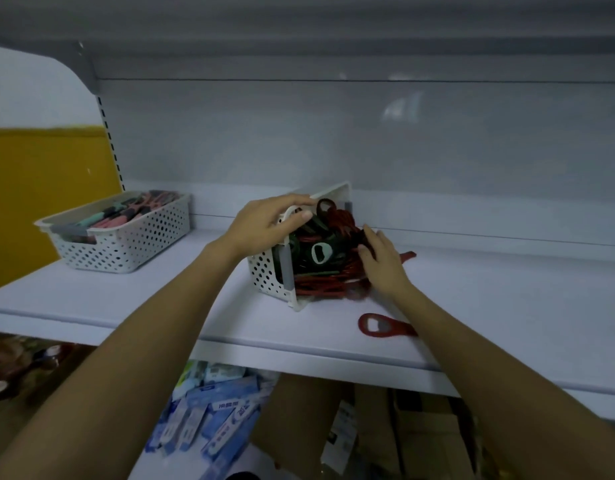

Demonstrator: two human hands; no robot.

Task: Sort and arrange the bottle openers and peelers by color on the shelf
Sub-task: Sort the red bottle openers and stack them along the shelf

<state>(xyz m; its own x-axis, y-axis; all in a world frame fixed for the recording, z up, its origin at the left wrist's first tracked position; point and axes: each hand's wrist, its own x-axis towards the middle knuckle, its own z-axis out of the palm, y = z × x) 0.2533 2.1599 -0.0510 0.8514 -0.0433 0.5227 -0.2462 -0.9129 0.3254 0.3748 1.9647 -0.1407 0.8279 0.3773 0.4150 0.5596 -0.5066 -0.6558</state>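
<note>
White shelf (160, 306), peeler basket (143, 240) sitting far left. Tipped basket (264, 275) in the middle lies on its side, red and green openers (327, 258) spilling right. Left hand (264, 226) curls over its top edge, right hand (382, 261) rests fairly flat against the pile. One loose red opener (385, 326) lies near right.

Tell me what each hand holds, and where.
The left hand grips the tipped white basket by its top rim handle. The right hand rests on the red bottle openers, holding nothing.
</note>
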